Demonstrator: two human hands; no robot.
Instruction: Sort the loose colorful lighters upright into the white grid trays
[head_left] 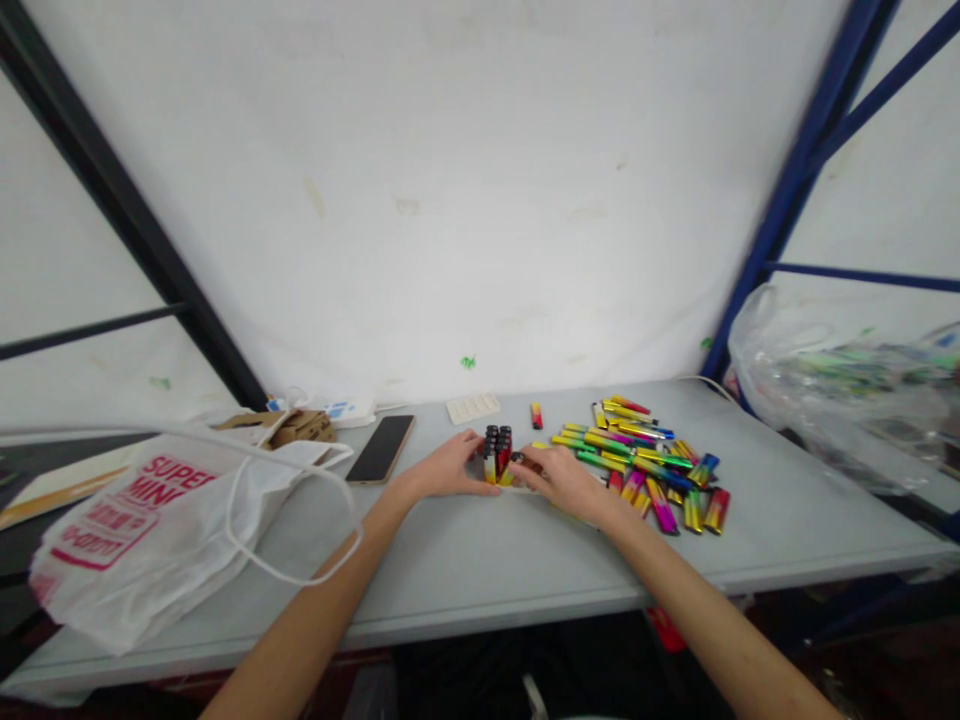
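Head view: lighters (491,455) stand upright between fingers (469,441).

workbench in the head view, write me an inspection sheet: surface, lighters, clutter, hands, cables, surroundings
Surface: grey table, flat
Lighters: upright cluster with black tops; loose pile lying to the right; single lighter nearer the wall
Clutter: phone and white printed bag, both left
Hands: left hand beside the cluster; right hand at its other side, grip partly hidden
Cables: white cable looping across the left
Surroundings: marked white wall; blue frame at right
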